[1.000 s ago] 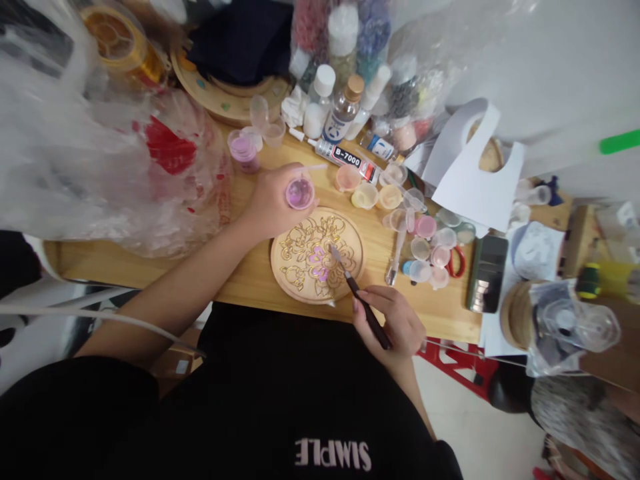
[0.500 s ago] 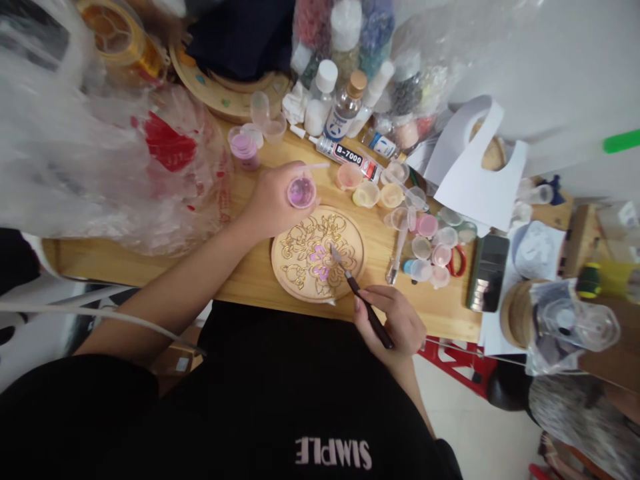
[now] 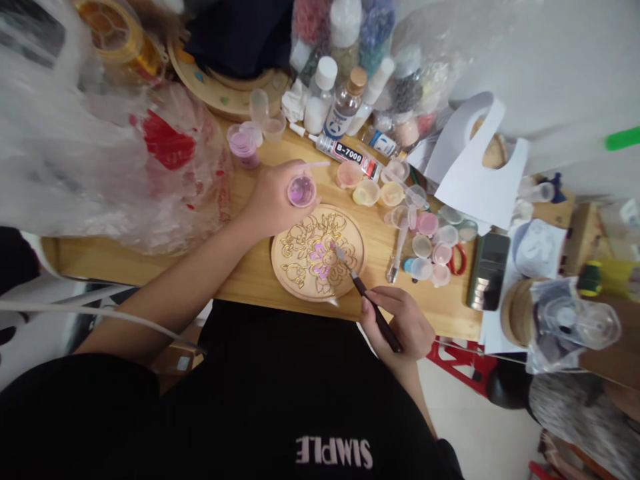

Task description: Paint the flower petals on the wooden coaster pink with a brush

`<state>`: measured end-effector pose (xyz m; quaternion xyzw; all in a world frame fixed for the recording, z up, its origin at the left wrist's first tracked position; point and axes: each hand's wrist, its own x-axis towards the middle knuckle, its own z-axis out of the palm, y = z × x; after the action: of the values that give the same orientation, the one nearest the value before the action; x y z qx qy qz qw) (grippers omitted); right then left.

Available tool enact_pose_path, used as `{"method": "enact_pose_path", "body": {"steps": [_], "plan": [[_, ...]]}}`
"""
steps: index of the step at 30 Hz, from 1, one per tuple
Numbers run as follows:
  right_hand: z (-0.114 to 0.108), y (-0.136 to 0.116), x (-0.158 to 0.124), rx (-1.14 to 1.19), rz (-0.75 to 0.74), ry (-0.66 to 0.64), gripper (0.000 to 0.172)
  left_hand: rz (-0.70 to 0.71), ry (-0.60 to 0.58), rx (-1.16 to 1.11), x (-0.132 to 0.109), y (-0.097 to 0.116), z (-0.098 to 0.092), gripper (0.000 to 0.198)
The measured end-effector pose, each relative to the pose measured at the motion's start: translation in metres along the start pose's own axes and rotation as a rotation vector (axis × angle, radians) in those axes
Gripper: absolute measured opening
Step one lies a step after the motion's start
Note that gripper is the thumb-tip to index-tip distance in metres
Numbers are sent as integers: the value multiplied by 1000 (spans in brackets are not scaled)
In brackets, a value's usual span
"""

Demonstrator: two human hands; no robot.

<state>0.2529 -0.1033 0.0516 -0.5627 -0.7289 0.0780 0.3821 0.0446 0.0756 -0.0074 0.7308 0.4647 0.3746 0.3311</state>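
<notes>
The left hand (image 3: 280, 200) grasps a small purple-filled cup (image 3: 302, 179), forearm slanting forward; the right hand (image 3: 405, 323) pinches a dark-handled spatula (image 3: 359, 285), blade angled over the round wooden plaque (image 3: 316, 257) between them.

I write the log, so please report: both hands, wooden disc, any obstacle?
Left hand holding purple-filled cup. Right hand gripping dark-handled tool, tip at wooden disc. Disc: some petals purple. Nothing seen blocking tool.

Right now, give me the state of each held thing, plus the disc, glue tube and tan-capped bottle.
Disc: lying flat, partly lilac.
Cup: open, lilac inside, in left hand.
Tool: angled, in right hand.
Glue tube: lying down.
Bottle: upright, capped.
</notes>
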Motion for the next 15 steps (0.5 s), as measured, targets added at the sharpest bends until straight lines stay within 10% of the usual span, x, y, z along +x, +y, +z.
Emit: {"method": "enact_pose_path", "body": {"steps": [15], "plan": [[11, 14, -10, 565, 617, 193, 7, -1, -7, -6, 1, 2, 0, 15]]}}
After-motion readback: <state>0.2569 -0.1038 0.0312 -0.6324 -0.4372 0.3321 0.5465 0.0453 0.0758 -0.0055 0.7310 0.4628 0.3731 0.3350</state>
